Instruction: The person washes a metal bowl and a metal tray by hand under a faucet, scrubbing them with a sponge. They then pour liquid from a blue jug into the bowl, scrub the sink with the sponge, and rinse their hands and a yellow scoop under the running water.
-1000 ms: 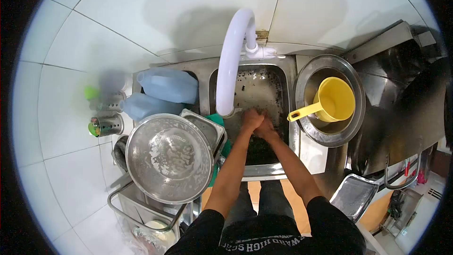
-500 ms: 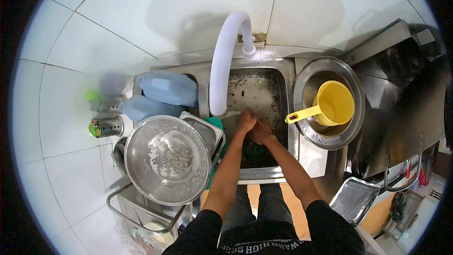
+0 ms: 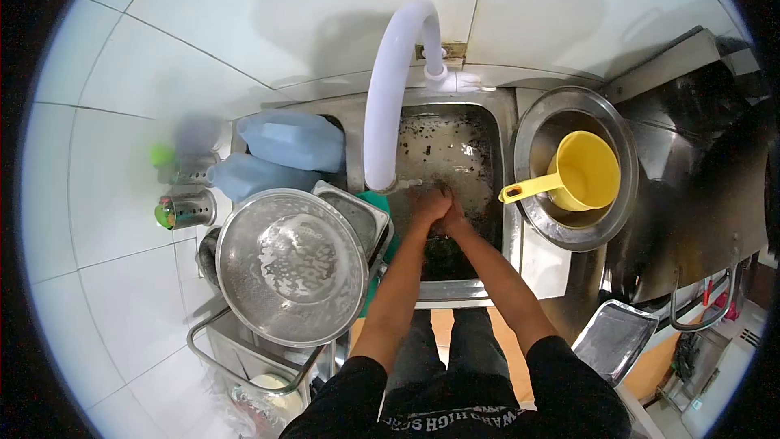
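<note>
Inside the steel sink (image 3: pixel 497 138), my left hand (image 3: pixel 431 203) and my right hand (image 3: pixel 452 213) are pressed together, with fingers curled in. Whatever lies between them, if anything, is hidden. They are just right of the mouth of the white curved faucet (image 3: pixel 387 114), where a little water shows. Murky water with dark bits covers the sink bottom. Below my wrists a dark green, leafy-looking mass (image 3: pixel 443 258) sits in the near part of the sink.
Right of the sink, a yellow dipper (image 3: pixel 587 171) rests in a steel basin (image 3: pixel 532 130). To the left are blue plastic jugs (image 3: pixel 292 140), a large soapy strainer (image 3: pixel 244 276) and a rectangular steel pan (image 3: pixel 357 215). A metal tray (image 3: pixel 613 345) stands at lower right.
My hands have shifted slightly and stay together in the sink. The water looks less stirred, and the green mass is less visible. The whole view has moved a little.
</note>
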`<action>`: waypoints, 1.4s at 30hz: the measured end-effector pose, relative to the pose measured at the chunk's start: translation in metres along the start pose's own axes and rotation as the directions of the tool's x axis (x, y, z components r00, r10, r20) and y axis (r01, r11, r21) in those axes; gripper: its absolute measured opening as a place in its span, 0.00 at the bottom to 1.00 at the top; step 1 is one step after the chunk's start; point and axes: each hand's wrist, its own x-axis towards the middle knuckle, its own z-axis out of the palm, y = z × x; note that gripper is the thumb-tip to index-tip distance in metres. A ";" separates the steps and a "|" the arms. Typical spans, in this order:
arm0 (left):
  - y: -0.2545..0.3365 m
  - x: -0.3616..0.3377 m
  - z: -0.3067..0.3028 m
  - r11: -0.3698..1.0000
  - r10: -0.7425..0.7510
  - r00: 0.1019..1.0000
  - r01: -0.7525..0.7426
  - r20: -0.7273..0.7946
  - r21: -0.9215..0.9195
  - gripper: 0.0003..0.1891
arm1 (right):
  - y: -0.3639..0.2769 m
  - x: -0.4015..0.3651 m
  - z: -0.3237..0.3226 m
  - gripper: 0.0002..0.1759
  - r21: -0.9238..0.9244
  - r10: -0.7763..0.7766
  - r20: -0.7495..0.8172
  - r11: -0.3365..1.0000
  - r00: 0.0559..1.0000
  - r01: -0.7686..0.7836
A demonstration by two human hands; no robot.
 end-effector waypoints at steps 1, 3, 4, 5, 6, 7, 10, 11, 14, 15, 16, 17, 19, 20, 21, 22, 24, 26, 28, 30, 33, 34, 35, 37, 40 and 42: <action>0.009 -0.003 -0.010 0.999 -0.029 0.999 0.028 -0.021 -0.040 0.29 | 0.009 -0.004 -0.008 0.40 0.020 0.000 -0.014 1.000 1.000 0.000; 0.008 0.000 -0.023 0.999 -0.010 0.994 0.015 0.105 -0.040 0.30 | 0.018 -0.009 -0.017 0.41 0.035 -0.004 -0.032 0.999 0.999 0.005; 0.004 0.005 -0.021 0.999 -0.006 0.989 0.012 0.146 -0.037 0.31 | 0.017 -0.008 -0.016 0.41 0.073 -0.001 -0.063 0.997 0.998 0.005; 0.002 0.003 -0.012 1.000 0.012 0.998 -0.011 0.061 -0.024 0.32 | 0.015 -0.008 -0.014 0.41 0.114 0.004 -0.091 0.993 0.996 0.006; 0.000 0.000 -0.002 0.999 0.032 0.999 -0.032 -0.019 -0.011 0.33 | 0.012 -0.011 -0.011 0.41 0.118 0.003 -0.087 0.993 0.996 0.008; -0.003 -0.003 0.011 0.999 0.031 0.999 -0.031 -0.016 -0.010 0.33 | 0.009 -0.011 -0.003 0.40 0.062 -0.028 -0.104 0.997 0.994 0.035; -0.007 -0.013 0.016 0.986 0.145 0.915 -0.166 -0.376 -0.024 0.34 | 0.009 -0.010 -0.005 0.39 0.078 -0.061 -0.108 0.994 0.992 0.070; 0.004 -0.012 -0.013 0.997 0.043 0.992 -0.050 -0.118 -0.056 0.35 | 0.015 -0.011 -0.010 0.39 0.138 -0.059 -0.096 0.988 0.994 0.072; 0.006 0.003 -0.025 0.998 -0.028 0.985 0.038 0.168 -0.056 0.38 | 0.024 -0.008 -0.020 0.43 0.166 0.015 -0.010 0.986 1.000 -0.013; 0.004 0.004 -0.023 0.999 -0.008 0.983 0.018 0.185 -0.051 0.40 | 0.021 -0.009 -0.016 0.43 0.169 0.016 -0.007 0.986 1.000 -0.015; 0.006 0.001 -0.022 0.999 -0.008 0.982 0.018 0.187 -0.050 0.40 | 0.016 -0.002 -0.002 0.40 0.214 0.010 -0.051 0.977 0.999 0.001; 0.008 -0.007 -0.020 0.999 -0.013 0.987 0.019 0.161 -0.041 0.40 | 0.009 0.006 0.016 0.38 0.259 0.005 -0.094 0.966 0.996 0.020; 0.007 -0.012 -0.016 0.999 -0.026 0.990 0.031 0.137 -0.030 0.41 | -0.006 0.042 0.075 0.37 -0.424 -0.034 -0.244 0.903 0.969 -0.075; 0.005 -0.009 -0.010 1.000 -0.029 0.996 0.028 0.083 0.013 0.41 | -0.007 0.040 0.073 0.36 -0.703 -0.098 -0.288 0.697 0.952 -0.141; 0.004 -0.008 -0.005 0.998 -0.027 0.999 0.025 0.030 0.053 0.41 | -0.009 0.039 0.071 0.35 -0.880 -0.161 -0.331 0.409 0.930 -0.242; 0.004 -0.004 -0.009 0.999 -0.023 0.999 0.022 0.030 0.050 0.41 | 0.004 0.018 0.029 0.34 -0.450 -0.040 -0.250 0.890 0.968 -0.079; 0.004 0.004 -0.025 0.988 -0.051 0.955 0.091 0.291 -0.125 0.42 | 0.019 -0.006 -0.009 0.34 0.195 0.006 -0.109 0.981 0.994 0.015; 0.000 0.010 -0.021 0.992 -0.034 0.959 0.068 0.283 -0.111 0.43 | 0.020 -0.006 -0.016 0.40 0.056 -0.022 0.036 0.998 0.999 0.020; 0.002 0.003 -0.021 0.994 -0.016 0.959 0.044 0.282 -0.095 0.43 | 0.011 -0.001 -0.002 0.39 0.083 -0.050 0.026 0.995 0.998 0.048; 0.013 -0.022 -0.034 0.997 0.027 0.979 -0.013 0.201 -0.074 0.42 | 0.004 0.025 0.031 0.38 0.111 -0.079 0.021 0.991 0.997 0.076; 0.003 0.010 -0.012 0.988 -0.071 0.968 0.102 0.241 -0.118 0.42 | 0.008 0.043 0.046 0.37 0.265 0.015 -0.272 0.962 0.962 0.060; 0.005 0.014 -0.014 0.988 -0.066 0.969 0.097 0.238 -0.122 0.42 | 0.015 0.024 0.015 0.38 0.153 -0.032 -0.082 0.987 0.996 0.044; 0.004 0.017 -0.017 0.988 -0.054 0.957 0.093 0.286 -0.123 0.42 | 0.017 0.017 0.005 0.38 0.098 -0.045 0.016 0.994 0.999 0.043; 0.002 0.011 -0.021 0.988 -0.047 0.940 0.092 0.337 -0.120 0.42 | 0.016 0.007 -0.003 0.38 0.081 -0.053 0.058 0.996 0.997 0.049; 0.008 -0.010 -0.028 1.000 0.001 0.971 -0.005 0.240 0.015 0.41 | 0.008 0.006 0.009 0.37 0.145 -0.051 -0.042 0.988 0.998 0.057; 0.012 -0.015 -0.022 0.998 -0.023 0.990 0.030 0.137 -0.048 0.40 | 0.005 0.009 0.014 0.36 0.174 -0.052 -0.083 0.983 0.995 0.066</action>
